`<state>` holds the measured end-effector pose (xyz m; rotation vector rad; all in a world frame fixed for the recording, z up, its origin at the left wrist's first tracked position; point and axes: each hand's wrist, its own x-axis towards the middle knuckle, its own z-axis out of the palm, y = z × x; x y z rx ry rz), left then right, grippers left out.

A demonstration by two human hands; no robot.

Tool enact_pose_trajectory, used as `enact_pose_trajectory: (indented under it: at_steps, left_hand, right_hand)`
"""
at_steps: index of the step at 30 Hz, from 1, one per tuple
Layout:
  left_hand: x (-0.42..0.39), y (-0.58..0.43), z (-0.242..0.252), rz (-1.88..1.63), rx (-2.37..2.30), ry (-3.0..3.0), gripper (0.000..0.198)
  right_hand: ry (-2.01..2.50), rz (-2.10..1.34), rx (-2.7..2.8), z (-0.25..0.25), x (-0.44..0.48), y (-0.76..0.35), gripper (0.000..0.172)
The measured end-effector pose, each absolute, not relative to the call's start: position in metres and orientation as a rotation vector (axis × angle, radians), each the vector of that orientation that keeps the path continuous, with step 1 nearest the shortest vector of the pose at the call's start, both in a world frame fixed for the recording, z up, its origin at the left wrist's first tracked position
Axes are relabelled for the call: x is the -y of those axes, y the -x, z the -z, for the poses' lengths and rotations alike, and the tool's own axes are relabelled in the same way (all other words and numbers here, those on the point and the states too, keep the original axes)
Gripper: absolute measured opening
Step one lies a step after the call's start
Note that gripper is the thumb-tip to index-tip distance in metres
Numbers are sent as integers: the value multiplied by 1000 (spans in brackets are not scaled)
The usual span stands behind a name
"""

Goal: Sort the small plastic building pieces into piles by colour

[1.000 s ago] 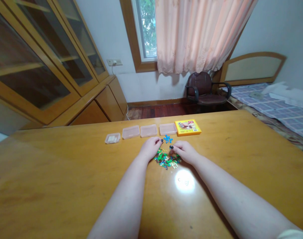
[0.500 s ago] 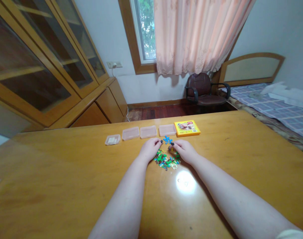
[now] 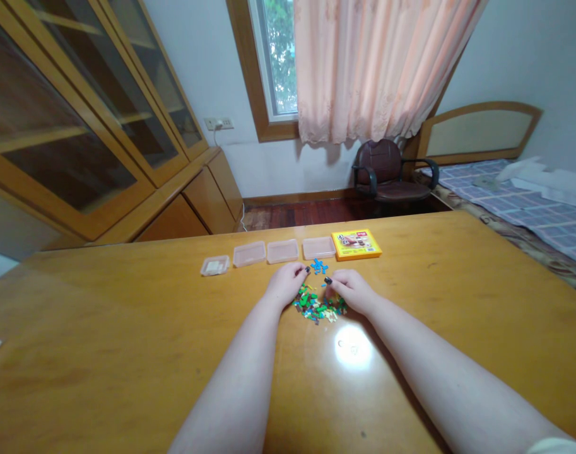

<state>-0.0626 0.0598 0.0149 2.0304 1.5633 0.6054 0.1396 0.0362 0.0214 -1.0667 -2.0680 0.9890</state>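
Small bricks in green, brown, blue, yellow and cream lie in a loose pile (image 3: 315,309) on the wooden table. Just behind them is a smaller cluster of blue bricks (image 3: 318,266). My left hand (image 3: 286,284) rests at the pile's left edge, fingers curled in and thumb close to the forefinger; anything between them is too small to make out. Over the right side of the pile, my right hand (image 3: 352,291) has bent, closed fingers, mostly hidden under the thumb and palm. What it holds, if anything, does not show.
Three shallow clear trays (image 3: 282,251) and a smaller clear box (image 3: 214,265) with something pale in it stand in a row behind the bricks. A yellow printed box (image 3: 356,244) ends the row at the right. Beyond the table are a chair (image 3: 382,170) and a bed.
My right hand has drawn slightly back from the blue cluster, down toward the mixed pile. My left hand stays almost where it was.
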Motion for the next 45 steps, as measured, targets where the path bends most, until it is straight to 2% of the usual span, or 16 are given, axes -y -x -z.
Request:
enact_pose_trajectory:
  at_steps: [4,10,20,37,45]
  left_hand:
    - [-59,62,-16,-616,-1566,-2011,29]
    - [-60,62,-15,-588,-1577,-2029,30]
    - [-60,62,-16,-583,-1590,-2017,29]
    - [-61,64,-11,-614,-1555,-2058,29]
    - [-60,63,-13,-599,-1566,-2042,30]
  right_hand:
    - [1122,-993,2125,-22,-35,-138,42]
    - [1350,-803,1984,-17,-42,-137,39]
    - [1340,-744,1973,-17,-42,-139,42]
    - [1235,-776,2053,-21,-41,-137,31]
    - [1105,-814,2139,-21,-40,-135,33]
